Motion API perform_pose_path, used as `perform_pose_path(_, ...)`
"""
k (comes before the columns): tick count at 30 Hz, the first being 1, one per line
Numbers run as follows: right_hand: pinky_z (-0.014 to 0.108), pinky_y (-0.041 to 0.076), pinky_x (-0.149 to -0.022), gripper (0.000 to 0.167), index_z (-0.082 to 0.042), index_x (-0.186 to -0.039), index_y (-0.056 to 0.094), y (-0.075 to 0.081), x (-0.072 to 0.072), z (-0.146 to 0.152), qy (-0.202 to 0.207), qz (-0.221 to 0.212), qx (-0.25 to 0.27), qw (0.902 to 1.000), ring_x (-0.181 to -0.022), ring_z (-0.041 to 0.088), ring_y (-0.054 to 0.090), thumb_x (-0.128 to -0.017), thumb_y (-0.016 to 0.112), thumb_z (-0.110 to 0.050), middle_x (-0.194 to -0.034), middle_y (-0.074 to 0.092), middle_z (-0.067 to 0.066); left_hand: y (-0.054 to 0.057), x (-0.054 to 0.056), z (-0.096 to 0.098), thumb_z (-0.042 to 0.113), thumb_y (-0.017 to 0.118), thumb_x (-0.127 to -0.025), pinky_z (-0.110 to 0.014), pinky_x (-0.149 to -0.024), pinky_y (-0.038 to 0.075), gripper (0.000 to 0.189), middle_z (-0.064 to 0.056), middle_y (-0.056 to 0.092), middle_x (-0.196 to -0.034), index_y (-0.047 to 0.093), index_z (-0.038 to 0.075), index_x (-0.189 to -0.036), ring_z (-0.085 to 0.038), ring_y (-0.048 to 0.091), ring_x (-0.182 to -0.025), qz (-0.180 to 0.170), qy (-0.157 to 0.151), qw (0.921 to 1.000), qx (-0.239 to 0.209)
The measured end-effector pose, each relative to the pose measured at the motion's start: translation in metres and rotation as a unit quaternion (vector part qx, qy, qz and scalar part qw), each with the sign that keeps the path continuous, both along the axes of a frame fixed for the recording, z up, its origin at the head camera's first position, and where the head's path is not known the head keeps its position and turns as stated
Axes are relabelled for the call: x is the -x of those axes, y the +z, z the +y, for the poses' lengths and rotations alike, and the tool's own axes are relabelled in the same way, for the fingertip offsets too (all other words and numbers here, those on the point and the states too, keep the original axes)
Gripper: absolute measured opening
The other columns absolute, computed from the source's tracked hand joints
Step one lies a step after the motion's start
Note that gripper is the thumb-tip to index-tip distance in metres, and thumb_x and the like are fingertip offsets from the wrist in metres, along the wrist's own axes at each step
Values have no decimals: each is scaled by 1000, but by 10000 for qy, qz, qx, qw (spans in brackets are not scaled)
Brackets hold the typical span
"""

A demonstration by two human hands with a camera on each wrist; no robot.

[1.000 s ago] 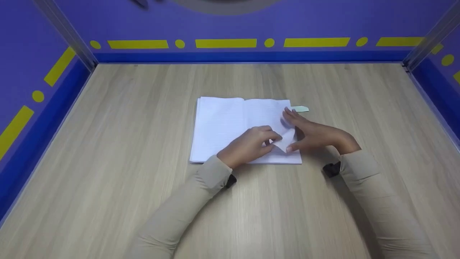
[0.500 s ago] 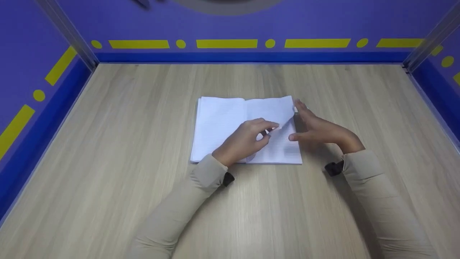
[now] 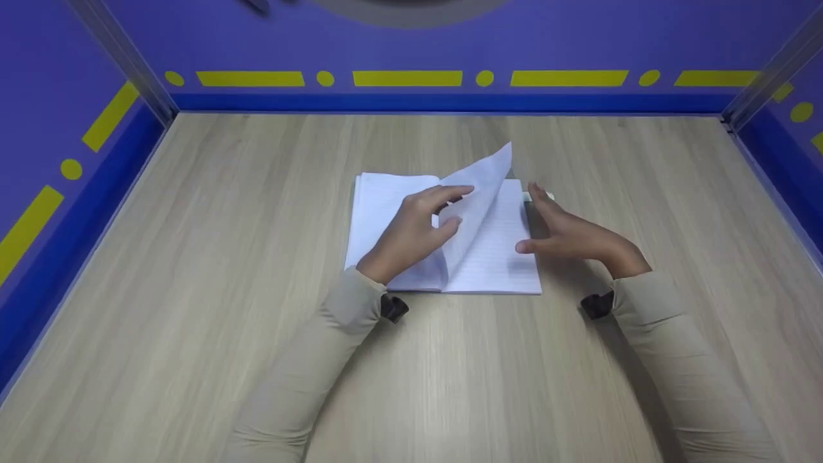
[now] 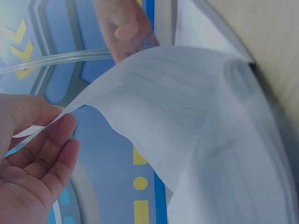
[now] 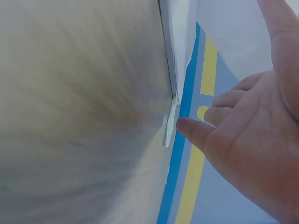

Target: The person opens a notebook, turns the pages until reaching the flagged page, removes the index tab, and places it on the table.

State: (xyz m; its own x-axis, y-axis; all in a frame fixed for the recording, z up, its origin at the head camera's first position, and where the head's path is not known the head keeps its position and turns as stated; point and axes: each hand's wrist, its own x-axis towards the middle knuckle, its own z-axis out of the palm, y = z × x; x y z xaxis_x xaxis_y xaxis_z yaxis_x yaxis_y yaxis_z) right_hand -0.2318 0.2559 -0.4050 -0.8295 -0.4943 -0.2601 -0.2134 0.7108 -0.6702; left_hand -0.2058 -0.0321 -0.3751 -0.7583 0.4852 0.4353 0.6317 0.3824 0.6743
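Between the hands [image 3: 415, 228] [image 3: 572, 238] slants a page [image 3: 483, 180] of an open notebook [image 3: 505, 257].

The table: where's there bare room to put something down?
Left of the notebook, out to the left wall; behind it, up to the back wall; and in front, between the sleeves. It's crowded at the notebook: the left hand holds a lifted page, with the right hand and green tab at the right edge.

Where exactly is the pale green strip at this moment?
In the head view, the pale green strip sticks out from the right edge of the notebook, near its far corner, partly covered by the right hand.
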Motion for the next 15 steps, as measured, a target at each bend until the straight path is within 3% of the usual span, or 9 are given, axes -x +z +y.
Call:
perform_pose_path(8,54,1,-119,113,-1,-151,-14,-2,-3,-2,128,22,-116,9998,-148,34,-12,-86,68,-44,-159,-16,19,7,4,-25,-1,61,-88,-27,-85,54,34,-13,69,-113,65,1,-121,-20,65,-98,-52,432,9984,-354)
perform_pose_path(15,54,2,-119,109,-3,-152,-10,-4,-5,-5,231,47,-193,9995,-148,34,-11,-87,68,-40,-160,-13,19,3,4,-40,-2,61,-87,-28,-83,54,30,-13,69,-112,67,0,-116,-21,64,-94,-144,569,9978,-318)
